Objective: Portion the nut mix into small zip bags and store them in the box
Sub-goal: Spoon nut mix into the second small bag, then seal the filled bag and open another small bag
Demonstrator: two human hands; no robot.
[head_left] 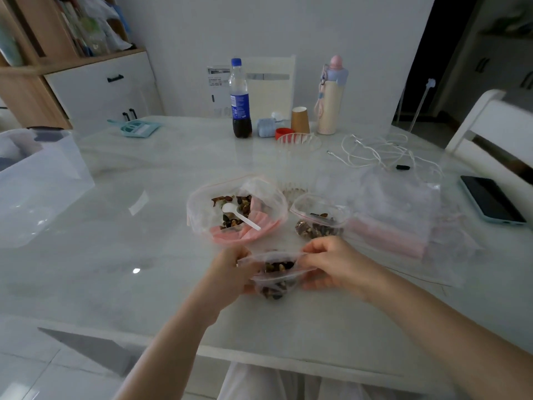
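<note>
Both hands, left (230,272) and right (328,264), pinch the top of a small zip bag (275,280) of nuts, fingers curled, just above the bench (115,255), near the big bag (236,209).

We're in a home dining room: pale marble-look table (115,269), white chair (490,125) at two o'clock, wooden bookshelf (37,62) stuffed with books at ten o'clock, cola bottle (240,99), flask (330,96) and paper cup (300,119) at twelve.
</note>
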